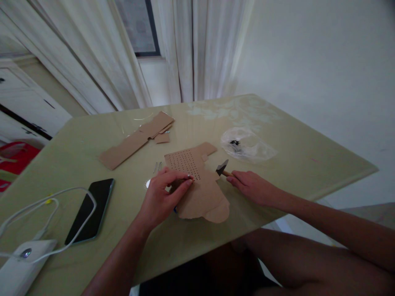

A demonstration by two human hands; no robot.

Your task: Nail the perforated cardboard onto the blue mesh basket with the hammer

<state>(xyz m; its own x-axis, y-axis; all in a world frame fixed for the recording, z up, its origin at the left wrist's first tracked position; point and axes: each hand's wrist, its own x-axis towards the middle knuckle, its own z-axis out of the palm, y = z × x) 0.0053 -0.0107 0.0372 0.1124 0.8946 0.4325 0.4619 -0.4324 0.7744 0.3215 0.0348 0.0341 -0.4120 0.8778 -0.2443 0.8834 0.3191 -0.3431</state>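
Your left hand pinches something small, likely a nail, against the card at worktop centre; nail itself hidden by fingers; your right hand is closed on a hammer, handle mostly covered; card looks light, thin, bendy, so pin it flat near the holes; hammer looks small, head-heavy; bag contents unclear.

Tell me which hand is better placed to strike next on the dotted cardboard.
Probably the right hand: it holds the small hammer beside the cardboard. The left hand is busy pinching something at the dotted area.
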